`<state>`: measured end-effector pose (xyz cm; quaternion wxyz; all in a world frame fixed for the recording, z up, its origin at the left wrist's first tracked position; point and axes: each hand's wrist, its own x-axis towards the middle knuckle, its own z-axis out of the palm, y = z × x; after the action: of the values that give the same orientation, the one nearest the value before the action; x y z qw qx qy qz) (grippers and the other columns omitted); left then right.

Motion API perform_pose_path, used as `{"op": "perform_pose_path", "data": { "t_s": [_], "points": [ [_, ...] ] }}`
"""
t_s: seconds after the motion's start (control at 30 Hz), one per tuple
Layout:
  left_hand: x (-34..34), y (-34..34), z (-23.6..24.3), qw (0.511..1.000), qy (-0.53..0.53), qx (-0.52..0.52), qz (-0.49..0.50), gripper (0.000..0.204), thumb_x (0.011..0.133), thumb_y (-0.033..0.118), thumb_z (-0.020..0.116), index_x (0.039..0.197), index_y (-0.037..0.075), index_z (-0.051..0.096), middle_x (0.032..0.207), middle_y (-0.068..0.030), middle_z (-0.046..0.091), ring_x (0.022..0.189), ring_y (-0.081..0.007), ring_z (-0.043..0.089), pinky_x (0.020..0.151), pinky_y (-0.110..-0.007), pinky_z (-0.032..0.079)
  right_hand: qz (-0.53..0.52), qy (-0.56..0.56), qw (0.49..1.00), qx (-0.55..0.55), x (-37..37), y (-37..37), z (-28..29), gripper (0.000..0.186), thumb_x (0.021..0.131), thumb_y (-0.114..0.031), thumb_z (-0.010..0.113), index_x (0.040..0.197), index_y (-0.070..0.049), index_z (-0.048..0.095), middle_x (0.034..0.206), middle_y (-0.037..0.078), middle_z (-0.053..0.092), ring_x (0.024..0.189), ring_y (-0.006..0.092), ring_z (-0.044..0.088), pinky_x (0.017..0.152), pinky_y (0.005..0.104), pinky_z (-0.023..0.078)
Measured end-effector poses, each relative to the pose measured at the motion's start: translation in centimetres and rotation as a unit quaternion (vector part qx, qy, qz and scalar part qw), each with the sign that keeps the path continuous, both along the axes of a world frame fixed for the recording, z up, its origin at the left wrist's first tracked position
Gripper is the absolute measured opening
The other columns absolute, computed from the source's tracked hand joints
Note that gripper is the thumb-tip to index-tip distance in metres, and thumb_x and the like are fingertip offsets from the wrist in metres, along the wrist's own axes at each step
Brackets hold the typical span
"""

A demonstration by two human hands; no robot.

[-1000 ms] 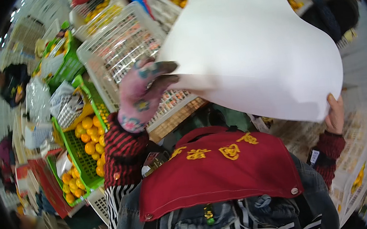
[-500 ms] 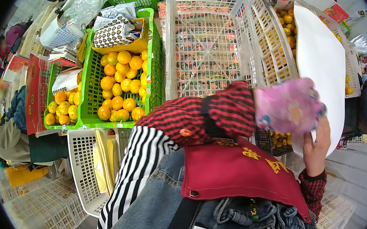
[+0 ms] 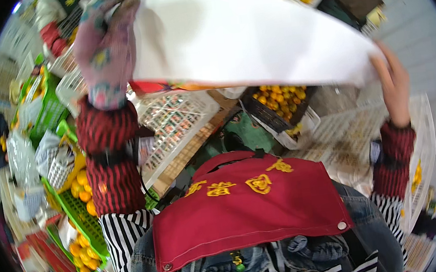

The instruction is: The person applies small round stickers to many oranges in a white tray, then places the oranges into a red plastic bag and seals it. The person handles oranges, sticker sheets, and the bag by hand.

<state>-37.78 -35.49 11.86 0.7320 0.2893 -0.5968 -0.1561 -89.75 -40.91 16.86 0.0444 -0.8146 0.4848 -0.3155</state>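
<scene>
A large white sheet (image 3: 228, 33) spans the space between my two hands and sags slightly toward its right end. My left hand (image 3: 106, 54), in a pink flowered glove, is closed on its left edge, fingers folded over near the top. My bare right hand (image 3: 396, 83) pinches the right corner, the fingertips partly behind the sheet. Below the sheet's lower edge shows a strip of red printed carton (image 3: 161, 86). Much of what lies behind the sheet is hidden.
A white plastic crate (image 3: 180, 135) stands below my left hand. A black crate of small oranges (image 3: 279, 106) sits beyond my apron. Green crates of oranges (image 3: 79, 216) line the left side. More white crates (image 3: 352, 131) stand at right. Other people are at the far edges.
The sheet has come off the orange crate at right and is now raised and stretched out in front of me. My left hand has moved far left with its edge. The view has turned right.
</scene>
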Motion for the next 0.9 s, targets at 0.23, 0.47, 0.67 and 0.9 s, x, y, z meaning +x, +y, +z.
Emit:
{"op": "perform_pose_path", "data": {
  "t_s": [0.23,0.47,0.67,0.9],
  "points": [
    [1.2,-11.5,-9.4,0.813,-0.256,0.357,0.383,0.037,0.094,0.043,0.073,0.115,0.013,0.073,0.109,-0.0169,0.075,0.106,-0.0356,0.071,0.091,-0.043,0.055,0.180,0.275,0.932,-0.150,10.4,-5.0,-5.9,0.073,0.091,-0.053,0.067,0.151,-0.015,0.052,0.154,0.018,0.050,0.146,0.0330,0.042,0.124,0.0581,0.019],
    [1.1,-9.1,-10.8,0.764,-0.288,0.470,0.335,0.038,0.093,0.041,0.073,0.116,0.011,0.073,0.107,-0.0168,0.075,0.102,-0.0326,0.072,0.089,-0.040,0.054,0.206,0.288,0.931,-0.087,12.9,-5.0,-12.6,0.092,0.076,-0.036,0.083,0.156,-0.015,0.041,0.152,0.020,0.046,0.143,0.0399,0.041,0.120,0.0581,0.026],
    [0.9,-4.7,-11.6,0.753,-0.402,0.398,0.337,0.040,0.092,0.033,0.076,0.127,0.014,0.071,0.130,-0.0170,0.069,0.120,-0.0331,0.066,0.104,-0.041,0.050,0.274,0.271,0.919,-0.078,13.4,-5.8,-13.7,0.055,0.082,-0.012,0.068,0.137,-0.010,0.058,0.122,0.016,0.066,0.116,0.0355,0.063,0.097,0.0467,0.051],
    [2.1,5.9,-5.6,0.908,-0.124,0.367,-0.161,0.056,0.108,0.040,0.051,0.142,-0.004,0.054,0.144,-0.0206,0.059,0.135,-0.0316,0.055,0.120,-0.043,0.038,0.319,0.247,0.910,0.096,11.7,-6.9,-0.6,0.021,0.092,-0.012,0.066,0.109,-0.004,0.073,0.091,0.015,0.075,0.086,0.0313,0.072,0.081,0.0395,0.056]
  ]
}}
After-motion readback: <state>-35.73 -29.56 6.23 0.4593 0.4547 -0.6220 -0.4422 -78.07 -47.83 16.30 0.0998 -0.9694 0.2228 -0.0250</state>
